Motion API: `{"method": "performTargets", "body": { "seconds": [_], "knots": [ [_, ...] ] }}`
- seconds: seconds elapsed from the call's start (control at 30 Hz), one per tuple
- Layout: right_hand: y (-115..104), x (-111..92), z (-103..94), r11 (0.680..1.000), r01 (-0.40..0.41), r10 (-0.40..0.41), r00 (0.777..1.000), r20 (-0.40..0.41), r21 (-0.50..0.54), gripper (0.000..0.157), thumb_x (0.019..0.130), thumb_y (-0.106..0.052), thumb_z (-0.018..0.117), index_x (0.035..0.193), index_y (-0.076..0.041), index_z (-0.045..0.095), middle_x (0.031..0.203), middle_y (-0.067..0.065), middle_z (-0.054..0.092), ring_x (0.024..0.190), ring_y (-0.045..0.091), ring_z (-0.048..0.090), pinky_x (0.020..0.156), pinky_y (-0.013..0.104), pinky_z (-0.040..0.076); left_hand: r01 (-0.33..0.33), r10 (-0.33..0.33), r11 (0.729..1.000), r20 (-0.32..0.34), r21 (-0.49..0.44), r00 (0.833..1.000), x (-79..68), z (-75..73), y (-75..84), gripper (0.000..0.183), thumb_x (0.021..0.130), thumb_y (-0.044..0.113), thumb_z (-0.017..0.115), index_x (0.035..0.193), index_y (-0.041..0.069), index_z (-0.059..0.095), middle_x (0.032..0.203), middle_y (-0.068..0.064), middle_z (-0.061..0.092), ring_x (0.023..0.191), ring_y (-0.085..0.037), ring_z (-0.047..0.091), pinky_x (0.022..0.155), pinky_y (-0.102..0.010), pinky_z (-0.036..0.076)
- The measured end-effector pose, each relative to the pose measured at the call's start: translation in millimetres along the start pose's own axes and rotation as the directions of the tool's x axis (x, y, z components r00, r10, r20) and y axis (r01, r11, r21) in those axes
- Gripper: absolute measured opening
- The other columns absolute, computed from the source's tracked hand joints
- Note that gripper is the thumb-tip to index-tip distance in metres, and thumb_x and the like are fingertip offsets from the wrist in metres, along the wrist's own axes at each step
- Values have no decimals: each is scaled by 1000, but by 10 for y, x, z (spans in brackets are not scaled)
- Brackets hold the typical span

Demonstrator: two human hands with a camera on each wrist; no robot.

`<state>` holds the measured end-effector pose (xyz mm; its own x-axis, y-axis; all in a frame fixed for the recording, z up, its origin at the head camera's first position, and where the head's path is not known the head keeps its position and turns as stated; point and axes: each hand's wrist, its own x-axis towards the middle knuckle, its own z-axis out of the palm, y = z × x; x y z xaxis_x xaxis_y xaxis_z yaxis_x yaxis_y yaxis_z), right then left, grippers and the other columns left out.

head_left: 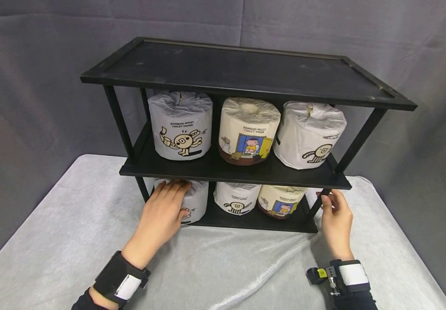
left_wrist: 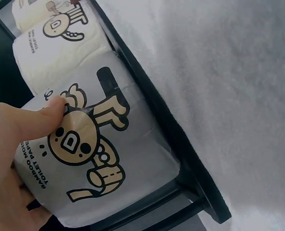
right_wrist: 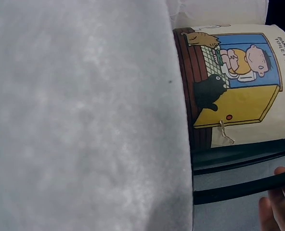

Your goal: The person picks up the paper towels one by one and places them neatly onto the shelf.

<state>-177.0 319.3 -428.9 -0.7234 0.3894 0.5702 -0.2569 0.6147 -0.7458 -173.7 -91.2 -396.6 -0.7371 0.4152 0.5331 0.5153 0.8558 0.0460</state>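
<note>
My left hand (head_left: 162, 211) is at the left end of the lower shelf. It grips a wrapped toilet paper roll (left_wrist: 113, 159), thumb across the printed front and fingers over the top. In the head view that hand covers much of the roll. My right hand (head_left: 336, 217) holds the lower right post (head_left: 315, 206) of the black rack (head_left: 242, 171). In the right wrist view, only its fingers (right_wrist: 282, 207) show beside the rack's bars. On the same lower shelf stand a white roll (head_left: 236, 200) and a cream roll (head_left: 282, 203).
A white roll (head_left: 180, 125), a cream roll (head_left: 250, 131) and another white roll (head_left: 309, 135) stand on the middle shelf. The black top panel (head_left: 238, 69) overhangs them. Pale cloth (head_left: 223, 267) covers the table, and a grey curtain (head_left: 284, 26) hangs behind.
</note>
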Motion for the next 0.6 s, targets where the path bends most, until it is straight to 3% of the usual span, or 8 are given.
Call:
{"method": "performTargets", "body": {
  "seconds": [0.37, 0.6],
  "knots": [
    [4, 8, 12, 1000, 11, -11, 1000, -3, -9, 20, 98, 2, 57, 117, 9, 58, 98, 24, 70, 77, -8, 52, 69, 7, 39, 46, -46, 999, -2, -10, 999, 87, 120, -65, 65, 74, 15, 88, 130, 1, 58, 126, -19, 61, 124, -36, 52, 109, -51, 35],
    [8, 6, 2, 1000, 15, -15, 1000, -4, 7, 19, 98, 2, 56, 116, 10, 58, 97, 24, 70, 78, -7, 53, 70, 7, 40, 102, -102, 995, 14, -23, 995, 147, 183, -80, 61, 78, 14, 85, 131, 0, 57, 131, -21, 58, 129, -38, 49, 110, -53, 33]
  ]
}}
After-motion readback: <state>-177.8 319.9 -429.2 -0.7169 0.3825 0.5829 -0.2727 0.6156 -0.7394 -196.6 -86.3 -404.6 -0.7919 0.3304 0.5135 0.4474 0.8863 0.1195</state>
